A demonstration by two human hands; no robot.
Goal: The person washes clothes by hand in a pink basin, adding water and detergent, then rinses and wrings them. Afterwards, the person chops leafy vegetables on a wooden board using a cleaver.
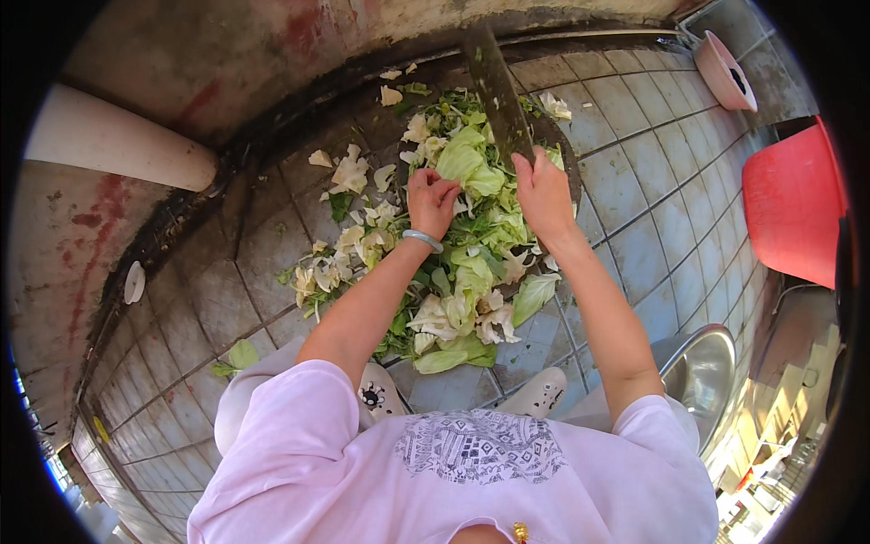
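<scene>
My right hand [544, 194] grips a wide-bladed cleaver [498, 95], its blade raised and pointing away from me over the heap of greens. Under my left hand [433, 198], which wears a pale bangle, lie leaves; its fingers are bent at the edge of a light green cabbage-like leaf [464, 160], and whether they pinch it cannot be told. Chopped and torn leaves [476, 272] pile up on and around a dark round chopping board [569, 163], mostly hidden beneath them. Paler leaf pieces [350, 173] are scattered to the left on the tiles.
Tiled floor [639, 190] surrounds the heap, with my shoes [537, 394] close to its near side. A metal basin [710, 381] stands by my right leg. Farther right are a red tub [792, 204] and a pink basin [724, 71]. A thick white pipe [122, 139] meets the wall's base at left.
</scene>
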